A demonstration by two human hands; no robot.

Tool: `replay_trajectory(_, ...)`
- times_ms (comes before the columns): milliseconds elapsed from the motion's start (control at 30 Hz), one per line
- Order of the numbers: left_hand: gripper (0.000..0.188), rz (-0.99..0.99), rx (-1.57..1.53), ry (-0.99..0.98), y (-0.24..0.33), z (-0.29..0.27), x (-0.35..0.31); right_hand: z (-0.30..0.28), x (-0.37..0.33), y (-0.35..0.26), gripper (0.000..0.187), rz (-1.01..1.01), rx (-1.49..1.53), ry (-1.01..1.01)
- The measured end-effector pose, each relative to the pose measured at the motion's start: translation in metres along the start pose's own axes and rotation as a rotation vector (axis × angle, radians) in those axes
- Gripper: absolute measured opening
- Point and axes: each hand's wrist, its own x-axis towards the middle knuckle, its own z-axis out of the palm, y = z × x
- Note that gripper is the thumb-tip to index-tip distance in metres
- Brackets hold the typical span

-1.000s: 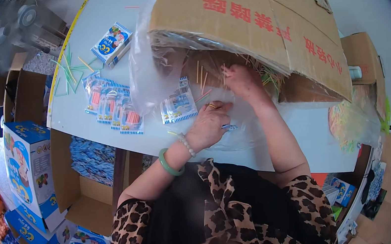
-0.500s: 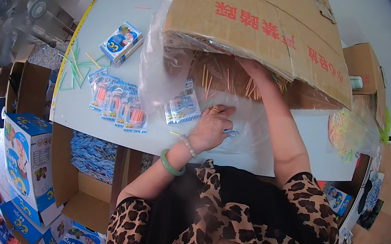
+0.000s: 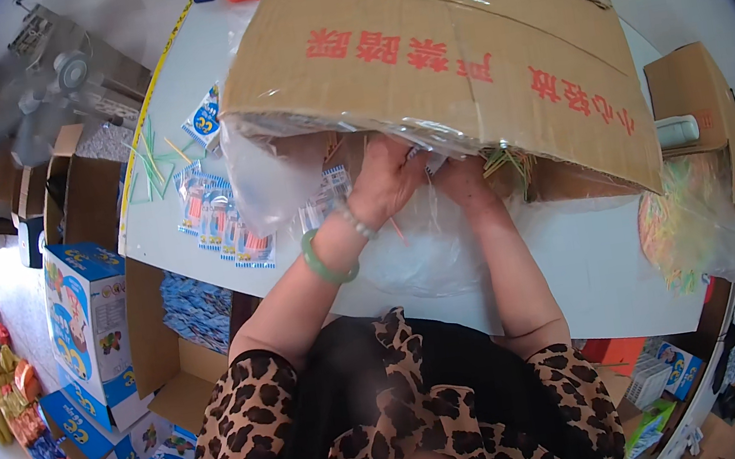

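Observation:
A large cardboard box (image 3: 412, 12) lies on its side on the white table, its mouth toward me and a clear plastic liner (image 3: 272, 182) spilling out. Thin coloured sticks (image 3: 508, 160) show inside the mouth. My left hand (image 3: 387, 178), with a green bangle and a beaded bracelet on its wrist, is closed at the opening around a small blue-and-white wrapper (image 3: 414, 153). Close beside it, my right hand (image 3: 460, 181) is bent inward near the wrapper; its fingertips are hidden by the box edge. Left of the liner lie several clear blue-edged packets (image 3: 220, 217).
A blue-and-white pack (image 3: 204, 117) and loose green sticks (image 3: 155, 173) lie at the table's left. Below that edge stands an open carton of blue packets (image 3: 196, 310), beside blue-and-white boxes (image 3: 88, 316). At right hangs a clear bag of coloured sticks (image 3: 687, 217).
My left hand has moved up from the table to the box mouth, carrying the small wrapper. My right hand has drawn back out toward it. The view has shifted, and the box sits further left.

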Motion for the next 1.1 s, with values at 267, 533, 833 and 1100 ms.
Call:
replay_trajectory(267,0.017,-0.181,0.140,0.118,-0.049,0.025,-0.016,-0.001,0.002,-0.015,0.028,0.118,-0.125,-0.054)
replay_trajectory(533,0.024,-0.292,-0.102,0.144,-0.006,-0.022,-0.021,0.030,0.003,0.017,0.025,-0.030,-0.176,0.259)
replay_trajectory(833,0.033,-0.465,-0.313,0.142,-0.017,-0.028,-0.042,0.022,-0.002,0.008,0.020,0.122,0.070,0.030)
replay_trajectory(1100,0.021,-0.540,-0.362,0.236,-0.006,-0.030,-0.037,0.018,-0.003,-0.005,0.014,-0.120,0.062,0.298)
